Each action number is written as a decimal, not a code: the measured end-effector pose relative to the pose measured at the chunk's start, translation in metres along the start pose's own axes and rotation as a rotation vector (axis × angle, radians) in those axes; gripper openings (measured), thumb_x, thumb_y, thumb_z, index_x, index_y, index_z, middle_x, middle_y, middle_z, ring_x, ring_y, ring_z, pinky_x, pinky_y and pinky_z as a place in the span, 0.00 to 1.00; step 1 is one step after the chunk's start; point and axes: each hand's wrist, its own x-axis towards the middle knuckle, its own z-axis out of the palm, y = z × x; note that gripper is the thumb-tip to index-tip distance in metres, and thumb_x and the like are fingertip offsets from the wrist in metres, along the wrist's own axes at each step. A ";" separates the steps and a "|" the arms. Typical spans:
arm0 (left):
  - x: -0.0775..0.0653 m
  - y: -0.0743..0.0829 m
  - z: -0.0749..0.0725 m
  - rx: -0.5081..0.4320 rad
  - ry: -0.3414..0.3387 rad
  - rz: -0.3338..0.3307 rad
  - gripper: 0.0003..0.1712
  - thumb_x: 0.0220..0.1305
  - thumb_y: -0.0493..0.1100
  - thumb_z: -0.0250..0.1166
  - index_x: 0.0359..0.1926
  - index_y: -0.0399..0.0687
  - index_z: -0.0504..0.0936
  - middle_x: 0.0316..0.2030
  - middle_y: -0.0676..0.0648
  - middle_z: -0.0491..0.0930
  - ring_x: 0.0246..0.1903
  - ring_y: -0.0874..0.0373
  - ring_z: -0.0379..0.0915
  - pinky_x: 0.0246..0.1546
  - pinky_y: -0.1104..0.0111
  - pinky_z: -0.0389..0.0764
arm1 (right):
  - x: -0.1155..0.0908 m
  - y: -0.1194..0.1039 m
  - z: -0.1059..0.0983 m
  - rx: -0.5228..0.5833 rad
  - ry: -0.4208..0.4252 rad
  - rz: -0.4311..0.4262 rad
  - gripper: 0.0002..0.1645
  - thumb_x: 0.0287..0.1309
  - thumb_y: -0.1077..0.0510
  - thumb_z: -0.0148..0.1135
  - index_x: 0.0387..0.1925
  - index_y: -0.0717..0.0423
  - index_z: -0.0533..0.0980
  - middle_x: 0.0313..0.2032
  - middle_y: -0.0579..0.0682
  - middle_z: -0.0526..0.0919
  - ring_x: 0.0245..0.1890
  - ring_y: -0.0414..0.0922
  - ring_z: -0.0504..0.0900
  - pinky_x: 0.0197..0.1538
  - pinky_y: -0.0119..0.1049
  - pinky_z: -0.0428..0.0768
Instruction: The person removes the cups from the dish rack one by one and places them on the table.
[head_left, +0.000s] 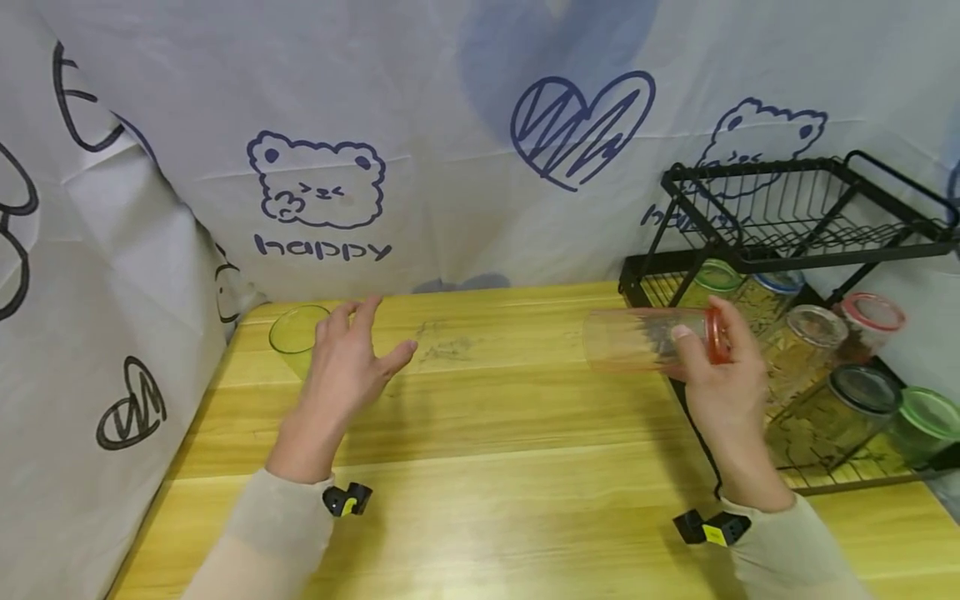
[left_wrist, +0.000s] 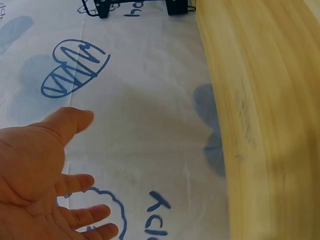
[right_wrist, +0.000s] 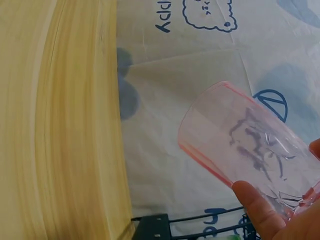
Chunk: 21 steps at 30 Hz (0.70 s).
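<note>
My right hand (head_left: 723, 408) grips a clear pink tumbler (head_left: 626, 340) by its thick red base end. The tumbler is held sideways above the table, its mouth toward the left. In the right wrist view, the thumb and fingers hold the faceted base of the pink tumbler (right_wrist: 235, 135), and a dark figure shows on its wall. On the left, my left hand (head_left: 341, 375) has its fingers apart and holds nothing. Just behind it stands a clear green tumbler (head_left: 288, 337), partly hidden by the hand; whether they touch I cannot tell.
At the right stands a black two-tier wire rack (head_left: 847, 258). Several clear containers with green, blue, red and black rims, such as the black-rimmed one (head_left: 828, 417), stand on its lower shelf. A printed cloth (head_left: 442, 183) hangs behind the wooden table (head_left: 495, 500).
</note>
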 end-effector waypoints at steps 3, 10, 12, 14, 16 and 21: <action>-0.001 0.004 0.009 -0.081 -0.026 -0.007 0.48 0.72 0.60 0.67 0.82 0.47 0.59 0.77 0.32 0.58 0.76 0.31 0.51 0.72 0.35 0.65 | 0.000 -0.001 0.005 0.152 -0.032 0.021 0.32 0.74 0.57 0.63 0.75 0.43 0.70 0.63 0.51 0.74 0.26 0.32 0.85 0.31 0.25 0.86; 0.000 0.013 0.032 -0.225 -0.085 -0.009 0.45 0.72 0.61 0.66 0.81 0.50 0.62 0.79 0.36 0.57 0.79 0.33 0.50 0.74 0.36 0.63 | -0.003 -0.007 0.020 0.322 -0.072 0.064 0.29 0.74 0.61 0.62 0.72 0.45 0.71 0.52 0.45 0.73 0.28 0.38 0.86 0.32 0.33 0.89; 0.001 0.014 0.038 -0.271 -0.101 0.001 0.45 0.73 0.61 0.66 0.81 0.51 0.62 0.79 0.36 0.57 0.79 0.34 0.51 0.75 0.36 0.63 | -0.004 -0.007 0.026 0.329 -0.088 0.063 0.28 0.74 0.60 0.62 0.72 0.46 0.72 0.53 0.46 0.73 0.31 0.38 0.86 0.33 0.34 0.90; 0.003 0.016 0.044 -0.320 -0.113 0.013 0.44 0.73 0.60 0.66 0.81 0.51 0.62 0.79 0.36 0.57 0.79 0.35 0.52 0.76 0.37 0.62 | -0.005 -0.007 0.032 0.345 -0.111 0.073 0.27 0.75 0.58 0.62 0.71 0.46 0.72 0.53 0.46 0.73 0.33 0.39 0.85 0.34 0.35 0.90; 0.004 0.018 0.050 -0.371 -0.130 0.024 0.44 0.73 0.60 0.66 0.81 0.51 0.62 0.80 0.37 0.56 0.78 0.36 0.55 0.75 0.39 0.64 | -0.006 -0.006 0.039 0.363 -0.137 0.087 0.27 0.76 0.58 0.61 0.72 0.46 0.71 0.53 0.46 0.73 0.37 0.39 0.85 0.34 0.36 0.90; 0.004 0.026 0.062 -0.483 -0.190 0.032 0.45 0.71 0.60 0.68 0.81 0.55 0.62 0.80 0.39 0.55 0.75 0.36 0.62 0.71 0.42 0.72 | -0.010 -0.004 0.054 0.425 -0.207 0.147 0.26 0.77 0.60 0.58 0.72 0.47 0.70 0.50 0.48 0.73 0.45 0.40 0.82 0.37 0.39 0.91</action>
